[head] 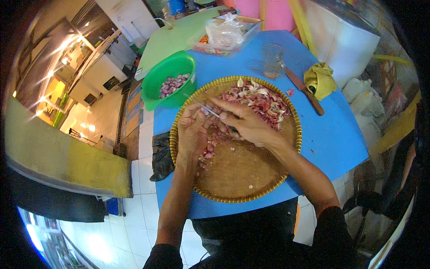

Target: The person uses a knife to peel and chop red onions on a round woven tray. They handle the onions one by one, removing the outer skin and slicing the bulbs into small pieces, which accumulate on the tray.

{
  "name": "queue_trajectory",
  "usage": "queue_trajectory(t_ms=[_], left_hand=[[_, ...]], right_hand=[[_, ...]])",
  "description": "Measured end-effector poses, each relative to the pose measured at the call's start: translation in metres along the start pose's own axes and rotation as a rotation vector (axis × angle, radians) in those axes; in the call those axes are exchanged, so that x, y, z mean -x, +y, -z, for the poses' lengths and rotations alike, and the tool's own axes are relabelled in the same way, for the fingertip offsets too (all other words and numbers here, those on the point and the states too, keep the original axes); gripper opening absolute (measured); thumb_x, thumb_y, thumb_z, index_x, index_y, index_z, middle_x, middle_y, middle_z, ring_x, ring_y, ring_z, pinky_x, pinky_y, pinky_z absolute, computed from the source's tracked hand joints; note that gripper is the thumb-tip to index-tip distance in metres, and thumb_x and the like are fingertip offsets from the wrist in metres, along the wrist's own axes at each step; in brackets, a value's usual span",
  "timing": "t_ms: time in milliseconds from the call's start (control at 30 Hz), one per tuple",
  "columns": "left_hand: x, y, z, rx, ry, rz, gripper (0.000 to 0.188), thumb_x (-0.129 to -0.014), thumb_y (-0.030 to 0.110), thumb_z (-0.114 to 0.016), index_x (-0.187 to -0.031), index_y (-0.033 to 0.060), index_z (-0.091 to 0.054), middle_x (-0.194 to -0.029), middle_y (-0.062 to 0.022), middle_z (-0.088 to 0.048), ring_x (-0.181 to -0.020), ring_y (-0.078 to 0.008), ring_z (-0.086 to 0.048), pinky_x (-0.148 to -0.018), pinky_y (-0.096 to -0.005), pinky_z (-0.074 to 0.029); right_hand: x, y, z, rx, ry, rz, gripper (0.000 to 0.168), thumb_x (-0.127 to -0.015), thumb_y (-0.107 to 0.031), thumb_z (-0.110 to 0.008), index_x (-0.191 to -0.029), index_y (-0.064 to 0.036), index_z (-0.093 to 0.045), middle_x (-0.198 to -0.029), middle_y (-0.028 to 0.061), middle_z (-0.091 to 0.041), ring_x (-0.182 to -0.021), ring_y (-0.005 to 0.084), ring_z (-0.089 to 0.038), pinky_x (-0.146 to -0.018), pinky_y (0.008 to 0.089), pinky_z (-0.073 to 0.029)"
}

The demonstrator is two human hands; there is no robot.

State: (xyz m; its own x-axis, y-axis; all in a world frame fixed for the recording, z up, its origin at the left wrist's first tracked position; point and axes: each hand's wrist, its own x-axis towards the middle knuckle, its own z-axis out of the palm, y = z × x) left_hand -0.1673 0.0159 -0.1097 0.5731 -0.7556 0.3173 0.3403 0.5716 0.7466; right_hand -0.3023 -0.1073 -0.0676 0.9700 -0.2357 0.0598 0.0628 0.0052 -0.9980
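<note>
My left hand [192, 129] grips a small shallot [204, 111] above the left side of a round woven bamboo tray [231, 175]. In my right hand [247, 122] is a small knife [211, 112], its thin blade at the shallot; its handle is mostly hidden by my fingers. Loose peeled shallots [210, 153] lie in the tray beside my left wrist. A heap of reddish shallot skins with some pale papery peels [268, 104] covers the tray's far right part. Left of the tray's far edge, a green plastic basin [153, 90] holds several unpeeled shallots [174, 85].
On the blue table [339, 141] lie a wooden-handled knife [309, 95] and a yellow-green cloth [320, 80], near a glass mug [272, 62]. A clear plastic container [220, 50] with a plastic bag stands at the back. A black plastic bag [163, 158] hangs over the left edge.
</note>
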Motion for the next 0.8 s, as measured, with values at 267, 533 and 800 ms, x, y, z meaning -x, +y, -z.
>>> queue_trajectory(t_ms=[267,533,800], left_hand=[[0.003,0.001,-0.001,-0.2,0.051,0.062,0.019,-0.092,0.007,-0.057,-0.109,0.0005,-0.054,-0.11,-0.0112,-0.06,-0.098,-0.0224,-0.062,-0.086,-0.0375,-0.053],[-0.016,0.026,0.01,-0.437,0.118,-0.007,0.023,-0.085,0.006,-0.063,-0.108,0.0054,-0.059,-0.102,-0.0039,-0.058,-0.096,-0.0153,-0.055,-0.079,-0.0322,-0.051],[-0.132,0.118,0.089,-1.262,0.184,-0.12,0.042,-0.084,0.005,-0.063,-0.124,-0.0023,-0.052,-0.115,-0.0144,-0.059,-0.098,-0.0207,-0.06,-0.08,-0.0358,-0.05]], right_hand=[[0.013,0.01,-0.002,0.293,0.155,0.114,0.033,-0.098,-0.016,-0.047,-0.128,-0.009,-0.056,-0.078,0.0036,-0.062,-0.068,0.0123,-0.052,-0.064,0.0303,-0.044],[0.071,0.015,0.025,0.988,0.482,0.256,0.031,-0.081,-0.018,-0.061,-0.111,-0.009,-0.064,-0.096,0.0204,-0.064,-0.09,0.038,-0.061,-0.078,0.0492,-0.048],[0.1,0.025,0.056,1.228,0.394,-0.159,0.037,-0.07,-0.009,-0.062,-0.107,-0.014,-0.066,-0.097,0.0167,-0.065,-0.09,0.0355,-0.063,-0.072,0.0484,-0.051]])
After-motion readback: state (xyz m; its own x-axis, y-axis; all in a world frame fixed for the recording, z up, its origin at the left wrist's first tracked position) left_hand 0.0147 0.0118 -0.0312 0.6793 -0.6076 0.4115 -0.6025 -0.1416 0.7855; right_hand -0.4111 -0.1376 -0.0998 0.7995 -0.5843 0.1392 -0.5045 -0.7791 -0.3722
